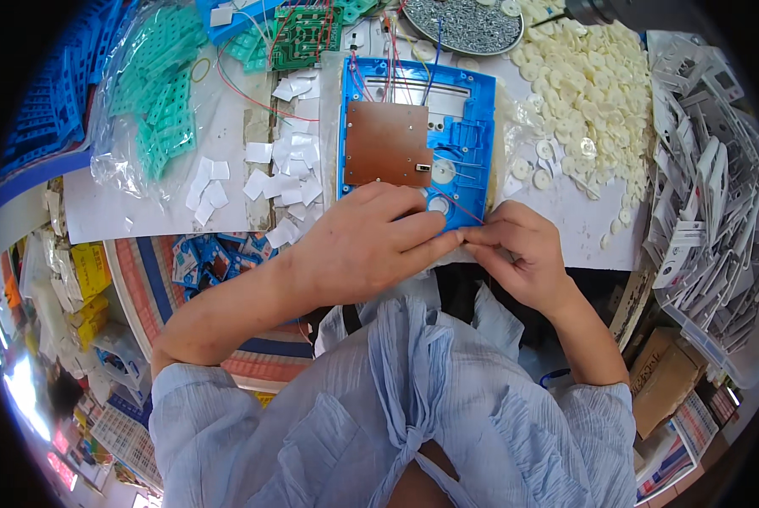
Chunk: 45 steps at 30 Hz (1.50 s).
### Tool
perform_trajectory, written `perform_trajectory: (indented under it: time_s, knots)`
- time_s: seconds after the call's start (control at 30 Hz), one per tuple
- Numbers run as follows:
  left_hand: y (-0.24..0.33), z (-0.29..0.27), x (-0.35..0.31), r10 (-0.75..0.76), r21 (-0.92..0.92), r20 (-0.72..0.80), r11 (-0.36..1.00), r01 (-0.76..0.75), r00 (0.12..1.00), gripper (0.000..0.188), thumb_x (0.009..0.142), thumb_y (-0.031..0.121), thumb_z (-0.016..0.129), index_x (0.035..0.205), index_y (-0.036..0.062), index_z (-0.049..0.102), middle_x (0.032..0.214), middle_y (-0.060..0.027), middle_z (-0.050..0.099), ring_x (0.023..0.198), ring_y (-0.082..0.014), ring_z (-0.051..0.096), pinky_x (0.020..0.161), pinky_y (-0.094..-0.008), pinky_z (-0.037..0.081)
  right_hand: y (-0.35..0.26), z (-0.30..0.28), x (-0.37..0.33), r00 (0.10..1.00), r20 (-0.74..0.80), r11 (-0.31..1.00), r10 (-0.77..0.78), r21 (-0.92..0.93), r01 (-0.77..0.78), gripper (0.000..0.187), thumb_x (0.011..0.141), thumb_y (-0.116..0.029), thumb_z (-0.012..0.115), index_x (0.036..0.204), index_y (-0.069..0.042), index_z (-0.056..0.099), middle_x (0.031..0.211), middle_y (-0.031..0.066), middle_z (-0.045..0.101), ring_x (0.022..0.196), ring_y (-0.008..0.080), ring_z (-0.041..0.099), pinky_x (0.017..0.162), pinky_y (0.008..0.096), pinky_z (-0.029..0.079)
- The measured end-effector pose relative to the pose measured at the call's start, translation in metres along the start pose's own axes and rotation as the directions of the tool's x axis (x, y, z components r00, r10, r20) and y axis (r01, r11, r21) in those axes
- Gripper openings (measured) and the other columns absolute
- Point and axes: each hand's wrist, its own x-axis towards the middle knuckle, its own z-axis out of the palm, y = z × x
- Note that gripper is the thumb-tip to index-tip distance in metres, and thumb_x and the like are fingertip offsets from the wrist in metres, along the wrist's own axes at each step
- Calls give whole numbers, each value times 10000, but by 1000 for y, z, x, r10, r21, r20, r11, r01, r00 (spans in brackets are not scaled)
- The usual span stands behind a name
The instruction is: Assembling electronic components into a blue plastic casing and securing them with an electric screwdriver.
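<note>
No wording can be made out with certainty; print shows on several things, mostly small or blurred. At the person's right, a pale label (687, 239) on one of the grey panels (711, 188) carries fine dark lines, too small to read, with a dark round mark near its lower end. Below the panels, the brown carton (665, 379) bears large dark characters along one face, slanted and distorted toward the rim. Beneath it, a printed sheet (691, 436) shows rows of small marks. On the person's left, a yellow packet (92, 266) has dark print, blurred, and a patterned sheet (126, 442) lower down bears tiny rows.
</note>
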Motion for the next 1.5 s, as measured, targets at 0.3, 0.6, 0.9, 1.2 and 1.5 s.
perform_trajectory:
  time_s: [0.3, 0.6, 0.9, 1.2, 1.5]
  knots:
    - [5, -2, 1, 31, 105, 74, 994, -38, 997, 455, 761, 130, 689, 1213, 80, 716, 1104, -32, 613, 991, -232, 595, 819, -379, 501, -12, -7, 7, 921, 138, 897, 364, 214, -386, 95, 885, -42, 723, 976, -25, 743, 709, 73, 619, 588, 131, 580, 541, 280, 434]
    - [18, 7, 5, 96, 258, 34, 961, -102, 995, 230, 761, 158, 665, 923, 6, 725, 1018, -68, 592, 984, -237, 564, 924, -452, 443, -33, -20, 26, 860, 258, 898, 441, -129, -421, 149, 887, -124, 716, 998, -96, 622, 680, 93, 644, 589, 309, 632, 555, 396, 459]
    - [-7, -30, 14, -265, -72, -179, 964, 256, 948, 303, 779, 64, 701, 1079, 101, 701, 1035, -65, 653, 989, -274, 606, 896, -448, 429, -9, -38, 113, 979, -197, 905, -52, -423, -37, 333, 794, -268, 801, 1026, -47, 711, 1044, 151, 676, 976, 339, 620, 839, 434, 509]
    - [-88, -41, 27, -495, 8, -449, 831, 557, 744, 181, 812, 177, 724, 967, 82, 733, 970, -94, 662, 936, -314, 610, 827, -455, 449, 16, 11, 160, 987, -157, 955, 19, -289, -65, 289, 733, -234, 746, 936, -30, 721, 1023, 134, 675, 988, 361, 571, 890, 446, 489]
    - [-88, -36, 34, -566, -45, -379, 802, 596, 733, 233, 825, 191, 742, 998, 36, 752, 932, -133, 676, 897, -314, 641, 798, -424, 487, -2, 8, 144, 960, -207, 941, -187, -319, 114, 164, 728, -81, 739, 889, -66, 711, 906, 80, 648, 916, 292, 574, 774, 413, 457]
